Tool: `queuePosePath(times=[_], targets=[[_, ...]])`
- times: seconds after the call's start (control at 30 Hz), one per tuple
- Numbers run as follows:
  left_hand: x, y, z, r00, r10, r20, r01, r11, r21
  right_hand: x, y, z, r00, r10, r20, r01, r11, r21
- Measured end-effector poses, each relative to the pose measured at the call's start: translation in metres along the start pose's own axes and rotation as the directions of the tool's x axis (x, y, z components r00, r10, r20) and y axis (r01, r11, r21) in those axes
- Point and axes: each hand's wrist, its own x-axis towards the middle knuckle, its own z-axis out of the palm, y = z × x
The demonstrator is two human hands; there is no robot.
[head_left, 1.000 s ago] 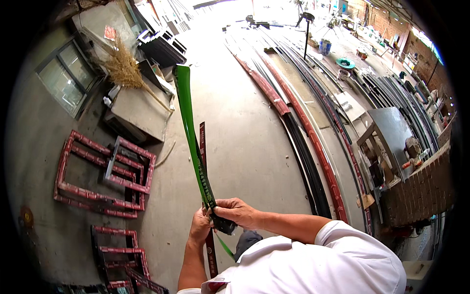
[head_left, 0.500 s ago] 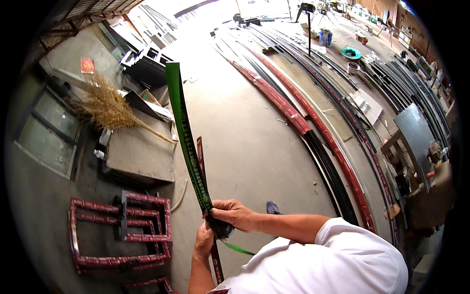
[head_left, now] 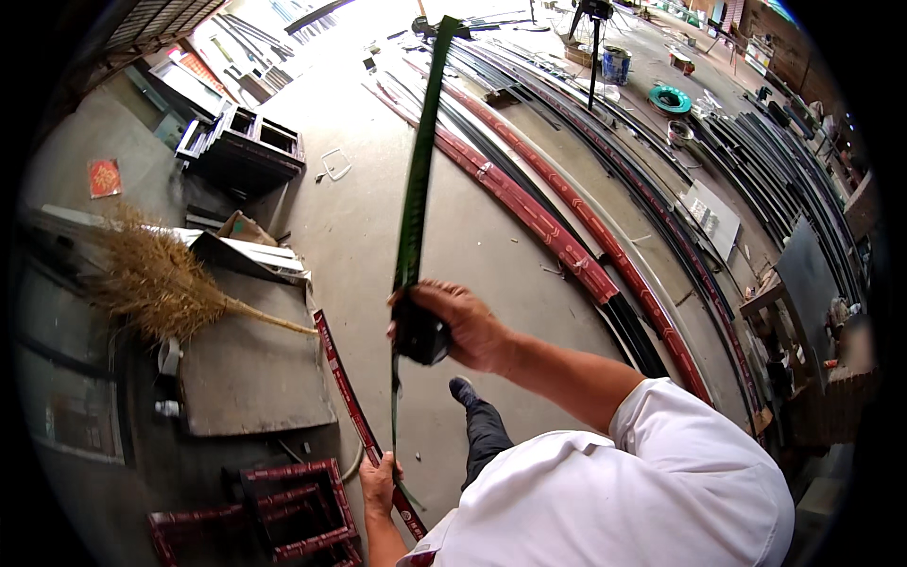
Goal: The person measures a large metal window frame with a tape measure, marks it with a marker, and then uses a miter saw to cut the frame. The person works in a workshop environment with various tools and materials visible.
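Note:
My right hand (head_left: 470, 331) is closed around a black tape measure (head_left: 421, 335) above the floor, well ahead of my white shirt. Its green blade (head_left: 422, 161) sticks up and away from the case, tilted slightly right at the far end. Below the case, a thin dark strip (head_left: 395, 406) runs down toward my left hand (head_left: 379, 482). Low at the left of my body, that hand grips a narrow bar wrapped in dark red printed film (head_left: 346, 392). The bar slants from the lower middle up to the left. My left fingers are partly hidden behind it.
Red-wrapped and black long profiles (head_left: 529, 213) lie across the floor to the right. At lower left are red-wrapped frames (head_left: 300, 510). A straw broom (head_left: 161, 274) rests by a low board-topped platform (head_left: 250, 387). Dark frames (head_left: 241, 146) stand farther back.
My hands have come apart: the right rose forward with the tape measure, while the left moved down along the bar. The view has shifted, and my leg and shoe now show more.

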Motion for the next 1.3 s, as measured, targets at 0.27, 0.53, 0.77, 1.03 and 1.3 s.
queuePosePath(times=[0.27, 0.53, 0.77, 1.03, 1.3], targets=[[0.283, 0.051, -0.049, 0.993, -0.072, -0.092, 0.089, 0.976, 0.2, 0.227, -0.1, -0.112, 0.917, -0.289, -0.275, 0.303, 0.953, 0.009], [0.55, 0.16, -0.077, 0.996, 0.047, -0.081, -0.003, 0.88, 0.474, 0.398, -0.228, -0.204, 0.707, -0.545, -0.45, 0.566, 0.818, -0.101], [0.754, 0.228, -0.045, 0.984, 0.032, -0.177, 0.089, 0.769, 0.633, 0.618, -0.3, -0.323, 0.644, -0.518, -0.563, 0.529, 0.833, -0.161], [0.947, 0.338, -0.035, 0.967, -0.012, -0.255, 0.152, 0.829, 0.538, 0.924, -0.385, -0.365, 0.729, -0.436, -0.528, 0.38, 0.899, -0.218], [1.243, 0.372, -0.049, 0.966, -0.034, -0.257, 0.181, 0.798, 0.575, 1.184, -0.44, -0.445, 0.639, -0.516, -0.57, 0.351, 0.856, -0.38]])
